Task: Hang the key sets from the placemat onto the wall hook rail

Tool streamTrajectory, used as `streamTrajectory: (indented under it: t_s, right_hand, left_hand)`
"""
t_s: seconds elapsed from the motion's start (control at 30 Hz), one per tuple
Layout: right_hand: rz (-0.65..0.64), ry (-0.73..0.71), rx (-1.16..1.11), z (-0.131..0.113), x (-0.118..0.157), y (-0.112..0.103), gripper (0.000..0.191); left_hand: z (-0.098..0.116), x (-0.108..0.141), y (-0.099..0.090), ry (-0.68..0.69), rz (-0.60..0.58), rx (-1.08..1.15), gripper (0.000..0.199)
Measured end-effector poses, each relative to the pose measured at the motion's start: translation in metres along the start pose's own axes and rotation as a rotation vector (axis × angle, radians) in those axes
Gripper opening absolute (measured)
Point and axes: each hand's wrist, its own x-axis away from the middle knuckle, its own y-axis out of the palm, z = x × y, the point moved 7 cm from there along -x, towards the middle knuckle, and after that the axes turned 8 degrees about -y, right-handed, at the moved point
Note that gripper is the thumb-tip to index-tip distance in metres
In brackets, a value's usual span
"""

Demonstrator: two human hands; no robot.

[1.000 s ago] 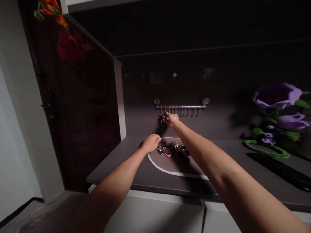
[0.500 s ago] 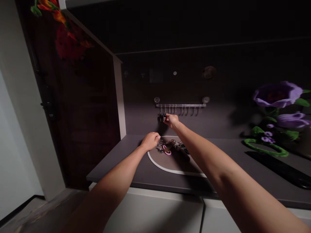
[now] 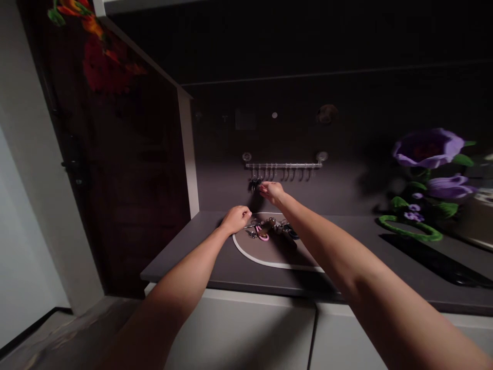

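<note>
A clear rail point(image 3: 284, 165) with several small hooks is fixed to the back panel. Small dark keys point(image 3: 254, 182) hang below its left end. My right hand point(image 3: 272, 192) is raised at these hooks, its fingertips pinched at the right-hand dark key, which they partly hide. My left hand point(image 3: 235, 219) rests low at the left rim of a brown mat with a white edge point(image 3: 262, 260). Its fingers are curled closed, and what they hold, if anything, is hidden. Beside it on the mat lie a pink loop point(image 3: 263, 236) and a heap of metal rings and keychains point(image 3: 278, 226).
Purple fabric flowers point(image 3: 428, 149) and a green looped stem point(image 3: 410, 229) stand at the right, near a long black object point(image 3: 427, 259) on the grey counter point(image 3: 185, 246). A shelf overhangs from above. A dark door point(image 3: 134, 205) is at the left.
The dark key in my right hand has moved up and slightly left, close against the other hanging one. My left hand has stayed by the mat. The view has shifted slightly.
</note>
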Motion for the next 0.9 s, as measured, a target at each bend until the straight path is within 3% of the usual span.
streamTrajectory:
  t_s: [0.23, 0.4, 0.7, 0.9]
  right_hand:
    - [-0.058, 0.034, 0.020, -0.001, 0.027, -0.010, 0.011]
    - [-0.123, -0.009, 0.159, 0.007, 0.052, -0.017, 0.007]
    - [-0.256, -0.384, 0.700, 0.023, 0.072, -0.023, 0.006]
    - [-0.367, -0.515, 1.001, 0.026, 0.075, -0.016, 0.012]
  left_hand:
    - [0.002, 0.003, -0.001, 0.008, -0.054, 0.025, 0.022]
    - [0.004, 0.006, 0.001, 0.039, -0.098, 0.033, 0.020]
    - [0.002, 0.010, 0.009, 0.062, -0.198, 0.001, 0.020]
    - [0.001, 0.011, 0.017, 0.056, -0.256, -0.075, 0.025]
